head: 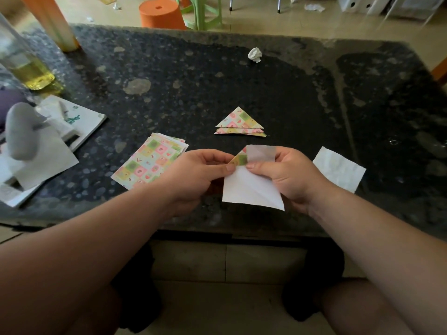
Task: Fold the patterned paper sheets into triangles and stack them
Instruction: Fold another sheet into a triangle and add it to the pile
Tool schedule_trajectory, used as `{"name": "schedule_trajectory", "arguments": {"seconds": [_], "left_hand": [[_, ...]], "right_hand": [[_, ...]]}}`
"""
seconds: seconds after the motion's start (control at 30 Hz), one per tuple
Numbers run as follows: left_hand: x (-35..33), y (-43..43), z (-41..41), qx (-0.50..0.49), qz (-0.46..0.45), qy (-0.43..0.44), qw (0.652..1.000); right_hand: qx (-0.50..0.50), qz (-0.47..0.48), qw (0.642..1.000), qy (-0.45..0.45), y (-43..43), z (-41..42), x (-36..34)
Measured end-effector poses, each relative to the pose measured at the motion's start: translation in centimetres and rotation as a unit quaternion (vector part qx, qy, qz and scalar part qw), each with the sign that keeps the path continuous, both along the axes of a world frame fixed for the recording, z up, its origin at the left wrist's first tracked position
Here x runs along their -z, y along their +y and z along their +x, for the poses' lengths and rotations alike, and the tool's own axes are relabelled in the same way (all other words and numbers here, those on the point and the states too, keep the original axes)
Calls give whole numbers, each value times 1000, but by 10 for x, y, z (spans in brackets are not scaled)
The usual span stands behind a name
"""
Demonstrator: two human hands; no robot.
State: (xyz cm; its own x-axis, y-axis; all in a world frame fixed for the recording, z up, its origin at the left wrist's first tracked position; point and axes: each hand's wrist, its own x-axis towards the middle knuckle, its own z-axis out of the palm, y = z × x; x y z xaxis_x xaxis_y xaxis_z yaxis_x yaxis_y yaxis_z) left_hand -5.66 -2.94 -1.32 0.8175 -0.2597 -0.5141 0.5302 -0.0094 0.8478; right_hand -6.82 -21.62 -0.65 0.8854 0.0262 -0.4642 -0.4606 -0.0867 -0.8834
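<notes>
A dark, speckled stone table (193,81) is seen, its top marked with pale, dull stains and streaks. Beyond its far edge a beige tiled floor is visible, strewn with scraps of paper. An orange stool (160,14) and a green stool (203,10) are set there at twelve o'clock.

A crumpled white paper ball (254,55) lies towards the far side of the table. At nine o'clock a clear bottle (26,68) holding yellow liquid is placed, and near it a white booklet (72,117) printed with green characters, which cannot be read.

A patterned paper sheet (251,187) is held over the near part of the table, white side up, with a patterned corner turned into view at its top. It is pinched at its upper edge by the left hand (196,175) and the right hand (287,175), between thumbs and fingers.

At twelve o'clock from the hands a small stack of folded triangles (239,123) is laid. At nine o'clock, just beside the left hand, a fanned pile of flat patterned sheets (150,163) is spread. At three o'clock a white square sheet (338,169) lies flat.
</notes>
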Motion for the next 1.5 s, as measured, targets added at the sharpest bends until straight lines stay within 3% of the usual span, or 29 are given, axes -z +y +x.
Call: {"name": "schedule_trajectory", "arguments": {"seconds": [0.3, 0.57, 0.8, 1.0, 1.17, 1.3, 1.5], "left_hand": [[-7, 7, 1, -38, -109, 78, 990], [-3, 2, 2, -40, -95, 34, 994], [-2, 4, 2, -35, 10, 1, 999], [-1, 6, 4, -32, 19, -41, 998], [0, 8, 5, 17, 65, -75, 995], [-2, 5, 4, 68, 82, -92, 990], [1, 0, 4, 47, 54, -80, 994]], "right_hand": [[-53, 11, 995, -81, -5, -3, -9], [-81, 75, 992, -62, -8, -1, -2], [-132, 145, 981, 5, -21, 3, -1], [-140, -105, 983, -48, -16, 7, 4], [-134, -103, 984, -47, -16, 4, -1], [-143, -158, 975, -70, -14, 4, -3], [-113, -158, 975, -106, -11, 4, 0]]}}
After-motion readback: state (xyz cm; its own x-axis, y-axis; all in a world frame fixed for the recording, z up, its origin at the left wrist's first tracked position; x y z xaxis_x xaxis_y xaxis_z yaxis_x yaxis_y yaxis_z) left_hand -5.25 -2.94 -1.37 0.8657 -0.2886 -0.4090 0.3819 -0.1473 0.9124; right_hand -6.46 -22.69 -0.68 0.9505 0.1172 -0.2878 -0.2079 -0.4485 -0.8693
